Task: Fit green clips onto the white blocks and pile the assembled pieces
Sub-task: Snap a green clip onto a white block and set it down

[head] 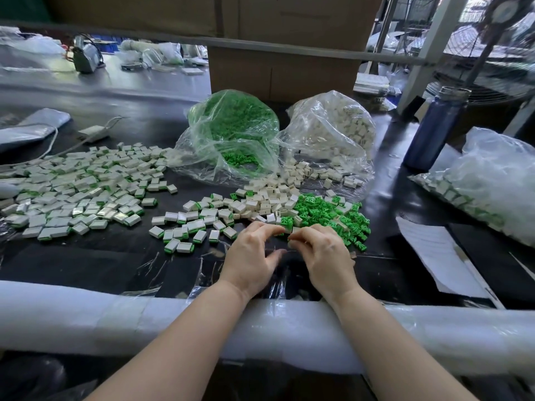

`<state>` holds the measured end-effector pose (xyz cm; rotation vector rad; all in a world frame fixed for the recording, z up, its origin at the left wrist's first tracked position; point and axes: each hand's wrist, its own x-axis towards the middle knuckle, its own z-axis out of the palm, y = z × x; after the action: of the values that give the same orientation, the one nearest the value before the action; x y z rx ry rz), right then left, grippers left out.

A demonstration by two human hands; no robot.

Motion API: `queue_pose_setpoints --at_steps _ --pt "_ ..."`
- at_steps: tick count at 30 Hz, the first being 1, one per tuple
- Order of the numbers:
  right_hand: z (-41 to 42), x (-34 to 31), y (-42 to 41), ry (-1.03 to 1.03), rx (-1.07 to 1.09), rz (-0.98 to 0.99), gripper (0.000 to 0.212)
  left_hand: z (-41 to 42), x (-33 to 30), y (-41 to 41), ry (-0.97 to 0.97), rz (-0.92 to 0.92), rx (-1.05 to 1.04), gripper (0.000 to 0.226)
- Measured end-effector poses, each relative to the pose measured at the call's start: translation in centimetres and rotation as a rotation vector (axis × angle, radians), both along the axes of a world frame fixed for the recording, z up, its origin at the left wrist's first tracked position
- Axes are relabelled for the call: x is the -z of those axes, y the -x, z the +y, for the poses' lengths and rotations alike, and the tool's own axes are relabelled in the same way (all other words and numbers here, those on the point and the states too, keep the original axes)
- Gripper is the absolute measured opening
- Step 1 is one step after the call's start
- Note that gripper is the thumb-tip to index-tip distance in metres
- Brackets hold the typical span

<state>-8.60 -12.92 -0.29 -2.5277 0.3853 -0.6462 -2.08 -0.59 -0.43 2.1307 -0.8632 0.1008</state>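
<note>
My left hand (251,253) and my right hand (324,253) meet at the near edge of a heap of loose green clips (327,212). Between their fingertips sits a white block with a green clip (287,227); the left fingers reach onto it and the right fingers curl and pinch its near end. Loose white blocks (269,195) lie just behind. Assembled white-and-green pieces (188,227) are spread to the left, with a larger spread (78,192) farther left.
An open bag of green clips (231,131) and a bag of white blocks (333,128) stand behind the heaps. A blue bottle (434,128), a bag of assembled pieces (486,180) and white paper (434,253) sit at the right. A padded white rail (115,316) runs along the table's near edge.
</note>
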Motion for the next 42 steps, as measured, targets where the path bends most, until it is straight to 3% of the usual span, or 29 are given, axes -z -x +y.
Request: queue_pose_setpoints --at_steps 4,7,13,18,22,26,29,31,36,42 --pt "0.4 -0.4 0.4 -0.169 -0.104 -0.032 0.011 -0.1 -0.2 0.3 0.068 0.116 0.049 0.027" --pt "0.1 -0.1 0.2 -0.040 -0.032 -0.037 0.016 0.0 -0.1 0.0 0.102 0.122 -0.025 0.022" --pt "-0.3 0.6 -0.2 0.211 0.050 0.169 0.027 0.2 0.0 -0.4 0.090 0.189 -0.059 0.011" --pt "-0.3 0.6 -0.2 0.158 0.070 0.077 0.018 0.2 0.0 -0.5 0.126 0.277 -0.047 0.015" --pt "-0.3 0.7 -0.2 0.198 0.086 0.148 0.024 0.2 0.1 -0.5 0.150 0.319 -0.030 0.016" --pt "-0.3 0.7 -0.2 0.189 0.084 0.133 0.016 0.2 0.2 -0.6 0.189 0.374 -0.013 0.016" --pt "-0.4 0.6 -0.1 0.082 0.052 0.010 0.007 0.3 0.0 -0.6 0.244 0.421 0.029 0.013" --pt "-0.3 0.4 0.1 -0.101 -0.003 -0.045 0.006 0.3 -0.1 -0.5 0.279 0.447 0.055 0.011" --pt "-0.5 -0.3 0.5 -0.497 -0.139 -0.163 0.020 0.2 0.0 -0.5 0.290 0.484 0.100 0.010" --pt "-0.8 -0.2 0.5 -0.618 -0.192 -0.160 0.024 0.2 0.2 -0.6 0.265 0.480 0.141 0.015"
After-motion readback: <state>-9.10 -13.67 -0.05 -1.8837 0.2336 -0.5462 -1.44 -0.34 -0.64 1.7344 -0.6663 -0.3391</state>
